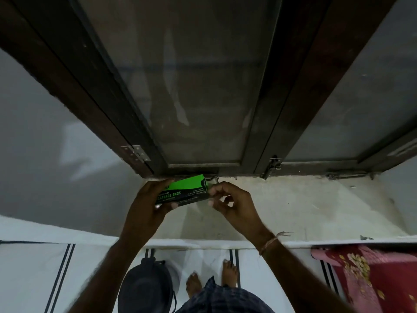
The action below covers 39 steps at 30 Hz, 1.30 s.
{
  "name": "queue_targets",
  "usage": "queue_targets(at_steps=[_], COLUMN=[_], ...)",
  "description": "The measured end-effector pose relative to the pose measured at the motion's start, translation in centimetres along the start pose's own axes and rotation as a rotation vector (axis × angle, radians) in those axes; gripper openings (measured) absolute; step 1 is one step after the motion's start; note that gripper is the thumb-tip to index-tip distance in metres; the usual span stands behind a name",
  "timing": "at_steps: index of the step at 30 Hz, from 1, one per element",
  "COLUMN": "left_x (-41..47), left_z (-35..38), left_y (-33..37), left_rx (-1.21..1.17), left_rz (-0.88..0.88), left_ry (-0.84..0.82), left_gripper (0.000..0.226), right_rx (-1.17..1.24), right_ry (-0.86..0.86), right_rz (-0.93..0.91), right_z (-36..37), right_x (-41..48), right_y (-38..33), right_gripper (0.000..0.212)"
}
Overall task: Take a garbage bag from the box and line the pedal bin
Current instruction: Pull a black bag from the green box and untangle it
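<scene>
While the left hand (146, 204) is gripping the green box (182, 190) above the sill, its long axis is running toward the right hand (228, 199), whose fingers are pinching the near end flap; the bin (146, 288) is standing below the left forearm.

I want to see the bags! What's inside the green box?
You can't see inside. The green box looks closed, with the left hand wrapped round one end and the right hand pinching the other. Only the words "GARBAGE BAGS" show; any bags are hidden.
</scene>
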<state>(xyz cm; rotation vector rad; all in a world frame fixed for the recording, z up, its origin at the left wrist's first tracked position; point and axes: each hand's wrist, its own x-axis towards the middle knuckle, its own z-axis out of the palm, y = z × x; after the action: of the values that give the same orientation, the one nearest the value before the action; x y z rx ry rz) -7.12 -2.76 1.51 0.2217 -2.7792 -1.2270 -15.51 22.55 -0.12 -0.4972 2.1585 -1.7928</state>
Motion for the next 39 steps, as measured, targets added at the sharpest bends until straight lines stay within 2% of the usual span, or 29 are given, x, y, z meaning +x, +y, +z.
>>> queue_targets(at_steps=[6,9,11,13,16,19,22,24,28,33,36,39], left_x=[-0.5,-0.4,-0.4,-0.3,-0.1,0.0,0.2,0.2,1.2,2.9,3.1,2.5], left_z=[0.1,-0.2,-0.5,-0.9,-1.3,-1.6,-1.8,-2.0,-2.7,-2.7,-2.8,-3.0], left_y=[0.5,0.8,0.8,1.2,2.0,2.3,2.2,2.5,4.7,9.2,10.1,9.8], left_rx=[-0.051,-0.033,-0.022,-0.007,0.016,0.038,0.101,0.193,0.397,0.680,0.679,0.570], left_rz=[-0.022,-0.018,0.008,0.045,0.080,0.092,0.074,0.100,0.189,0.282,0.257,0.248], left_ry=[0.011,0.012,0.008,0.009,0.016,0.012,-0.004,-0.025,-0.005,-0.016,-0.022,-0.039], left_gripper=[0.059,0.059,0.058,0.053,0.053,0.053,0.057,0.057,0.058,0.066,0.065,0.062], right_rx=[0.071,0.040,0.046,0.093,0.139,0.206,0.251,0.361,0.554,0.789,0.895,0.911], right_ry=[0.003,-0.014,-0.027,-0.046,-0.062,-0.004,0.038,0.003,-0.117,-0.207,-0.229,-0.171], right_rz=[-0.062,-0.044,-0.027,-0.006,0.009,0.029,0.045,0.082,0.188,0.310,0.327,0.362], right_z=[0.9,1.1,1.0,0.7,0.4,0.1,0.1,0.1,-0.3,0.1,0.1,0.3], right_x=[-0.4,-0.3,-0.2,-0.2,-0.1,-0.2,-0.1,-0.1,-0.4,-0.6,-0.6,-0.7], right_y=[0.6,0.8,0.8,0.7,0.4,0.0,0.0,0.0,0.1,1.2,1.3,1.5], right_gripper=[0.047,0.064,0.068,0.063,0.043,0.025,0.024,0.024,0.047,0.059,0.057,0.044])
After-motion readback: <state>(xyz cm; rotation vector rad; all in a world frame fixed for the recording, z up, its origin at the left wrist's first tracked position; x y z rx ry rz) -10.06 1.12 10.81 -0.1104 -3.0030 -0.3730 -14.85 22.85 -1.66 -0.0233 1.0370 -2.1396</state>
